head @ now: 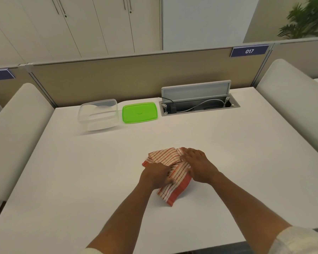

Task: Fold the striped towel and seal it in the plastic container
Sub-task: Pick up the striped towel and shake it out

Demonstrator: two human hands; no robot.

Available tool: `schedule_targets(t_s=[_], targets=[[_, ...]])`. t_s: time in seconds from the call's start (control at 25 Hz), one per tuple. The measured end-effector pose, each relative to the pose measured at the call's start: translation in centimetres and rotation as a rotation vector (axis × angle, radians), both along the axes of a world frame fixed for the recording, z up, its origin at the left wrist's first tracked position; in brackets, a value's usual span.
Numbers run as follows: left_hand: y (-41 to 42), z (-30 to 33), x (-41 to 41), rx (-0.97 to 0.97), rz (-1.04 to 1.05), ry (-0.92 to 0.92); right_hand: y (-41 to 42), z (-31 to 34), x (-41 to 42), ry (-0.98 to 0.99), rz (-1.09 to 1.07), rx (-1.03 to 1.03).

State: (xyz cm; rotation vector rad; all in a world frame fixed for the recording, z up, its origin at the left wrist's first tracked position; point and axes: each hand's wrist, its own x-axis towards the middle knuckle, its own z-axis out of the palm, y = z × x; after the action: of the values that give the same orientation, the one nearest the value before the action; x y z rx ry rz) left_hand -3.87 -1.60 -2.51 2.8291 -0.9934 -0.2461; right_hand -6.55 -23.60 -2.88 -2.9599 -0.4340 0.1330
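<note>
A red-and-white striped towel [166,158] lies bunched and partly folded on the white table [81,180], near the middle. My left hand [155,176] presses on its left side, fingers curled over a fold. My right hand [198,165] lies flat over its right side, fingers pointing left across the cloth. A clear plastic container [97,114] stands open and empty at the far left of the table. Its green lid [139,112] lies flat just to the right of it, apart from it.
An open cable hatch [198,105] with a raised flap and cables sits at the back right. A beige partition [136,77] runs along the far edge. White padded side panels [292,99] flank the table on both sides.
</note>
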Motion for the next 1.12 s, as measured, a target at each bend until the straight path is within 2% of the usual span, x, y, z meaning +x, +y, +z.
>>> schedule_targets(t_s=[0.2, 0.44, 0.72, 0.88, 1.12], targets=[[-0.4, -0.4, -0.1, -0.046, 0.098, 0.028, -1.6, -1.1, -1.3, 0.020, 0.008, -0.101], [-0.6, -0.3, 0.1, -0.039, 0.116, 0.053, -0.1, -2.1, -1.4, -0.014, -0.041, -0.092], [-0.9, 1.4, -0.3, -0.155, 0.099, -0.188, 0.1, 0.0, -0.3, -0.103, -0.038, -0.050], [-2.3, 2.9, -0.2, -0.229, 0.105, -0.204, 1.3, 2.2, 1.1, -0.268, -0.025, -0.035], [-3.1, 4.5, 1.0, -0.126, 0.182, -0.257, 2.8, 4.8, 2.9, -0.304, -0.066, -0.105]])
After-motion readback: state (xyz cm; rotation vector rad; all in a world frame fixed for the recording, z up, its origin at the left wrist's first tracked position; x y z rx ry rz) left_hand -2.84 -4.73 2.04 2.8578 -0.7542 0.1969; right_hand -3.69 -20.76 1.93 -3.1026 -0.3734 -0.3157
